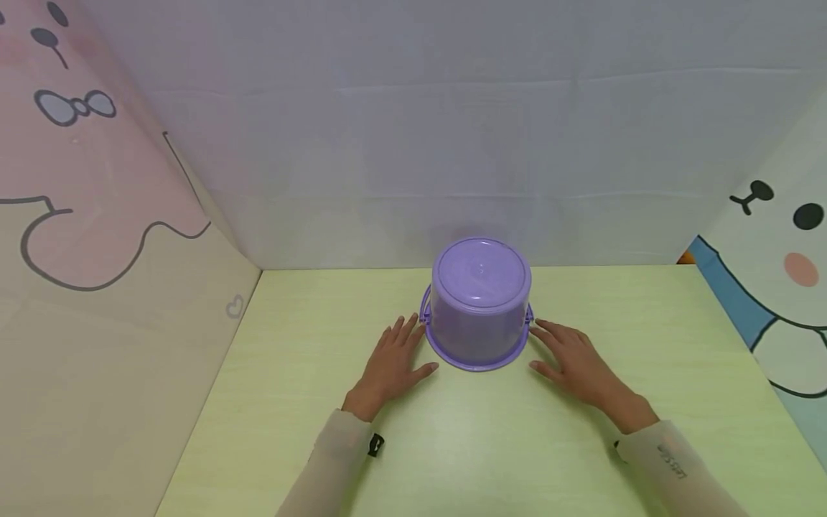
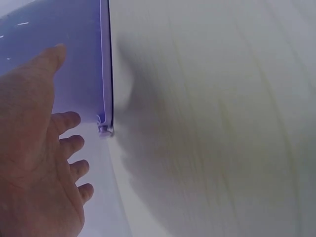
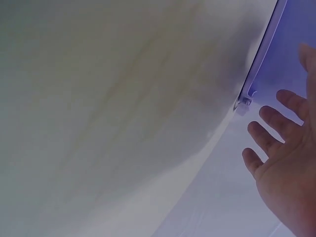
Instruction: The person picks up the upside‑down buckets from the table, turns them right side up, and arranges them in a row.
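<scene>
A purple plastic bucket [image 1: 479,316] stands upside down on the pale table, its round base facing up and its rim on the tabletop. My left hand [image 1: 390,362] is at the bucket's left side, fingers spread and fairly straight, near the handle joint [image 2: 104,129]. On the opposite side my right hand [image 1: 577,365] is held the same way, its fingertips close to the other handle joint [image 3: 244,102]. Neither hand grips anything; whether the fingertips touch the bucket I cannot tell. Whatever may be under the bucket is hidden.
The yellowish table [image 1: 310,431] extends to both sides and in front of the bucket. A pale cloth wall [image 1: 413,143] rises close behind it. Printed cartoon panels stand left [image 1: 97,215] and right [image 1: 775,287].
</scene>
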### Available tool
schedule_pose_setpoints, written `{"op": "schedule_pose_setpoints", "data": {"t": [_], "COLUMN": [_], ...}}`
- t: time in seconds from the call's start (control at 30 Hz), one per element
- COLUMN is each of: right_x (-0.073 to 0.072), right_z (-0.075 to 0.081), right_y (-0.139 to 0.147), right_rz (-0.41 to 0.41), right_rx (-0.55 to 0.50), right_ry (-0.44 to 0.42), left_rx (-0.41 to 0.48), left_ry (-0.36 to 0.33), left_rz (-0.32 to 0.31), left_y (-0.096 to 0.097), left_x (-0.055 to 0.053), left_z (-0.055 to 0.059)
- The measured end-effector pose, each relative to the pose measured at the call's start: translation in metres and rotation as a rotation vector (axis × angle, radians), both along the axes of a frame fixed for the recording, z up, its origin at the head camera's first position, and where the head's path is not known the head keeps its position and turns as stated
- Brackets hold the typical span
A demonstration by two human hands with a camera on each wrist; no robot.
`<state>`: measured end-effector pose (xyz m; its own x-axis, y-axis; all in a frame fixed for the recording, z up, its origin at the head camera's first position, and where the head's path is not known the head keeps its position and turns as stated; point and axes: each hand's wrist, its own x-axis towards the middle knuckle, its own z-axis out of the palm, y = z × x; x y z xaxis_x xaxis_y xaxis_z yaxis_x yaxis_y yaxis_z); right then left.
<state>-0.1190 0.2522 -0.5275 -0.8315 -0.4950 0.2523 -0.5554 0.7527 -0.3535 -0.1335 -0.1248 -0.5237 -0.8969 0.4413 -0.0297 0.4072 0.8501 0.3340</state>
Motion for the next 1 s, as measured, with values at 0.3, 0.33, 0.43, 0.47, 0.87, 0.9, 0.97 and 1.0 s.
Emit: {"op": "schedule_pose_setpoints", "data": {"t": [0.3, 0.33, 0.43, 0.47, 0.87, 0.9, 0.97, 1.0], "right_x": [0.0014, 0.0015, 0.0018, 0.0018, 0.0007, 0.0008, 0.0013, 0.0016], "right_z": [0.0008, 0.0006, 0.0001, -0.0002, -0.0025, -0.0022, -0.0011, -0.0006], "right_y": [-0.0069, -0.0072, -0.008, -0.0082, -0.0095, -0.0098, -0.0104, -0.0107], "right_rz": [0.015, 0.015, 0.016, 0.016, 0.043, 0.047, 0.052, 0.052], "right_rx": [0.039, 0.043, 0.054, 0.058, 0.07, 0.071, 0.073, 0.075], "right_ry": [-0.035, -0.037, -0.043, -0.043, -0.03, -0.028, -0.026, -0.029], "left_rx": [0.001, -0.002, -0.003, 0.0, -0.038, -0.042, -0.055, -0.066], "left_ry": [-0.023, -0.024, -0.033, -0.036, -0.004, -0.002, 0.009, 0.02], "left_rz": [-0.008, -0.01, -0.014, -0.016, -0.052, -0.052, -0.054, -0.059], "left_y": [0.004, 0.0044, 0.0054, 0.0058, 0.0083, 0.0084, 0.0085, 0.0085], "left_x": [0.0029, 0.0033, 0.0041, 0.0043, 0.0077, 0.0077, 0.008, 0.008], "left_z": [-0.0015, -0.0012, -0.0009, -0.0007, -0.0025, -0.0024, -0.0022, -0.0022]}}
